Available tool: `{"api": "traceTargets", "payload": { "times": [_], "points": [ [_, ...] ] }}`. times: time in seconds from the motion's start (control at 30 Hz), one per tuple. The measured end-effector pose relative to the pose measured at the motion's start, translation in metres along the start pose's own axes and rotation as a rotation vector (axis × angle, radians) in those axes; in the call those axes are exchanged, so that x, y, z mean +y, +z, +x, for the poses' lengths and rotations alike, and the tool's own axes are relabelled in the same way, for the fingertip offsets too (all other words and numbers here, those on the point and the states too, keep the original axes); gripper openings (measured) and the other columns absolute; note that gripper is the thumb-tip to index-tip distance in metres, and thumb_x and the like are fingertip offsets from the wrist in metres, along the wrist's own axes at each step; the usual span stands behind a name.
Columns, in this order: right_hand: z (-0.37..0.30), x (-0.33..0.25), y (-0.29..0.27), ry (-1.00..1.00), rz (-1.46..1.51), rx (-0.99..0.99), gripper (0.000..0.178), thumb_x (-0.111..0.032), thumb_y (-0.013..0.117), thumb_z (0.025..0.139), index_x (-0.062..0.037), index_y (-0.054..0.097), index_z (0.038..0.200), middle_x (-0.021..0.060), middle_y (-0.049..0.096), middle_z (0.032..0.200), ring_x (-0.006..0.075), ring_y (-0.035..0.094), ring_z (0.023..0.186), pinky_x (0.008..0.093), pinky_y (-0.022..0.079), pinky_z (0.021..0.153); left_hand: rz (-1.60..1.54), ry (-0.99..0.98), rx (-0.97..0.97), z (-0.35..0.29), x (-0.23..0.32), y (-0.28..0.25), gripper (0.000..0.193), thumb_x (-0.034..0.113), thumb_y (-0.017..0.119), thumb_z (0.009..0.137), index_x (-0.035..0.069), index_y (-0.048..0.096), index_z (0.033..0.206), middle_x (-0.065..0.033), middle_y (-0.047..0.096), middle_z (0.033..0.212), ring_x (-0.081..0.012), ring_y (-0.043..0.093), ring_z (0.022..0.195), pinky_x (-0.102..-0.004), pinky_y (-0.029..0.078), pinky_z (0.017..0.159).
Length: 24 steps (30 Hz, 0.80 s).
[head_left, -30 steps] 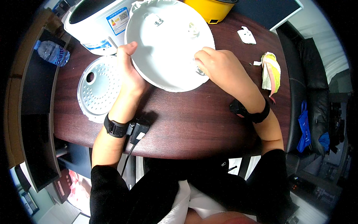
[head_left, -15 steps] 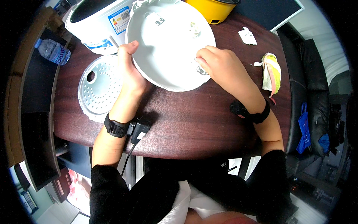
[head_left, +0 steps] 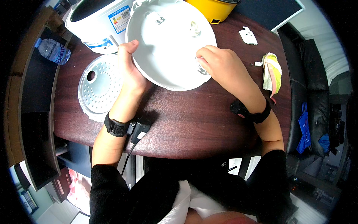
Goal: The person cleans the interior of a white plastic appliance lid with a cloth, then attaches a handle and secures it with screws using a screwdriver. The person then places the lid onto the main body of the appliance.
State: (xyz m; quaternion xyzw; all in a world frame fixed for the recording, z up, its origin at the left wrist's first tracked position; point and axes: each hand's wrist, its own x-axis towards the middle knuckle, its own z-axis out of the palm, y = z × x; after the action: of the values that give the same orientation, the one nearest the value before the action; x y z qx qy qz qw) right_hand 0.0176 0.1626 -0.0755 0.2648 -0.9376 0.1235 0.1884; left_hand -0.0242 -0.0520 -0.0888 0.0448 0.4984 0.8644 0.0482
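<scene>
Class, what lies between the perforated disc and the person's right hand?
In the head view, going from the perforated disc to the right hand, you cross the left hand, then the round white cover.

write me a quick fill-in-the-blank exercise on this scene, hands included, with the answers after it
The left hand holds the round white cover, its ____ showing at the rim and its fingers hidden behind.
The pot beyond the cover is ____ on the outside.
The wrist straps are ____.
Large holes in the pale disc number ____.

Missing words: thumb; yellow; black; one.
</scene>
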Motion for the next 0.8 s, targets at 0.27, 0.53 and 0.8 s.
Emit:
{"api": "traceTargets", "payload": {
  "times": [0.27,0.53,0.8],
  "points": [
    [-0.001,0.000,0.001,-0.010,-0.018,-0.017,0.011,-0.015,0.059,0.084,-0.0039,0.057,0.083,0.0095,0.059,0.076,0.0262,0.061,0.063,0.0337,0.049,0.056,-0.088,0.019,0.040,-0.003,0.001,0.008,0.049,0.037,0.045,0.083,-0.004,0.047,0.109,-0.0161,0.055,0.098,-0.0215,0.056,0.085,-0.0313,0.047,0.075],
    [-0.001,0.000,0.003,-0.011,-0.023,-0.028,0.011,-0.013,0.060,0.084,-0.0023,0.058,0.084,0.0100,0.059,0.077,0.0260,0.061,0.062,0.0321,0.048,0.055,-0.076,0.016,0.039,-0.003,0.000,0.006,0.051,0.037,0.046,0.082,-0.005,0.047,0.111,-0.0168,0.055,0.098,-0.0220,0.057,0.086,-0.0308,0.047,0.075],
    [-0.001,0.000,0.002,0.031,0.013,-0.033,0.012,-0.014,0.060,0.085,-0.0023,0.059,0.084,0.0100,0.060,0.077,0.0262,0.061,0.063,0.0325,0.048,0.056,-0.046,0.034,0.043,-0.004,0.002,0.009,0.050,0.037,0.045,0.083,-0.005,0.047,0.110,-0.0162,0.056,0.097,-0.0217,0.057,0.086,-0.0311,0.047,0.075]
  ]
}}
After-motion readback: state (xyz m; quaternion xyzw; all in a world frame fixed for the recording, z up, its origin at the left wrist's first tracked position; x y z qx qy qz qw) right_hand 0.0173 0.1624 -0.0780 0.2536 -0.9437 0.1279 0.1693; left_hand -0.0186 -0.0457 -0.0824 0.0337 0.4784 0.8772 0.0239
